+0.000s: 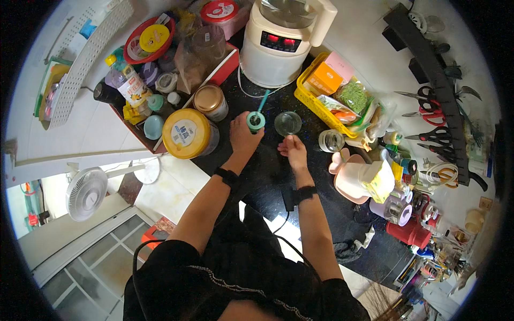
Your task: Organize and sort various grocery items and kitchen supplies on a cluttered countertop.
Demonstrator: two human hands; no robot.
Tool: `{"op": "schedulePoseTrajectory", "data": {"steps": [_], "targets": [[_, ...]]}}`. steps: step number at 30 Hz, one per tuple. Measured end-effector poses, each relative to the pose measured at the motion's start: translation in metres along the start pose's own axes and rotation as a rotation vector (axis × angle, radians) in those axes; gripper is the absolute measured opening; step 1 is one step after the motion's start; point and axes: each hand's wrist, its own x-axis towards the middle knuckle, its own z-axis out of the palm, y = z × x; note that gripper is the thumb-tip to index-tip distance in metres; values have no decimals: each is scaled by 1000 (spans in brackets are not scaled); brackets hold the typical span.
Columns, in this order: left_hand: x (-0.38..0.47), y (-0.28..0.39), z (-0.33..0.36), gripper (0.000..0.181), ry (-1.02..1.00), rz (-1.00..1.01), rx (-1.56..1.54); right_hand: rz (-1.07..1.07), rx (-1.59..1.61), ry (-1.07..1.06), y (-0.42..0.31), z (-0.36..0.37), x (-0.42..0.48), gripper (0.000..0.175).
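Observation:
My left hand [243, 135] is wrapped around a small container with a mint-green rim [261, 121]. A teal straw or stirrer [264, 100] leans out beyond that rim; what is inside looks dark and cannot be made out. To its right, my right hand [296, 151] has thumb and fingers at the near edge of a round, clear cup-like vessel [288, 122]. Whether this vessel has a handle is hidden by the fingers. Both pieces are over the black speckled countertop [265, 176], a short gap apart. A small glass jar [331, 141] stands right of my right hand.
A yellow-lidded tub [187, 133] and a gold-lidded can [210, 100] flank my left hand. Behind stands a cream appliance with a lit display [277, 42]. A yellow basket of packets [319, 108] lies right, beside a pink tissue holder [351, 180]. Scissors [433, 114] hang on the wall.

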Motion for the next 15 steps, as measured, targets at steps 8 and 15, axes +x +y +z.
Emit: {"op": "schedulePoseTrajectory", "data": {"steps": [8, 15], "targets": [[1, -23, -18, 77, 48, -214, -97, -11, -169, -95, -23, 62, 32, 33], [-9, -47, -22, 75, 29, -149, -34, -8, -182, -168, -23, 92, 60, 31]]}}
